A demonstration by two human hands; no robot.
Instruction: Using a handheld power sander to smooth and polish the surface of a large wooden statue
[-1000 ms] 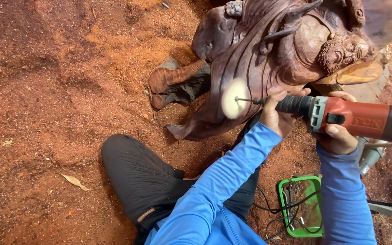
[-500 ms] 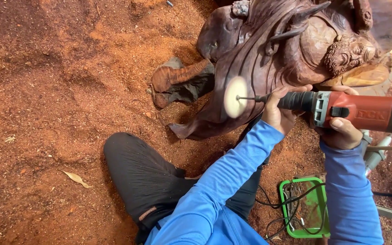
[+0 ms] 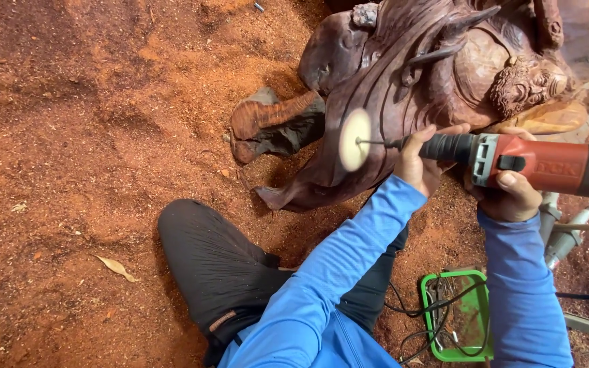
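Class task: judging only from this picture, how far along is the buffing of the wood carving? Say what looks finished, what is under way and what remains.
Done: the carving is fully shaped, with a detailed bearded face and smooth dark folds. Under way: the left hand and right hand hold the red rotary tool, its pale buffing disc against a lower fold. Left: which areas are unbuffed cannot be judged; sawdust covers the ground.

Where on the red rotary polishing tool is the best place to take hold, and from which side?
Grip the red rotary tool on its thick red body, coming from below as the right hand does, and steady the narrow black neck with the left hand. The long horizontal barrel suits a two-handed wrap, well behind the white polishing disc against the wooden carving.
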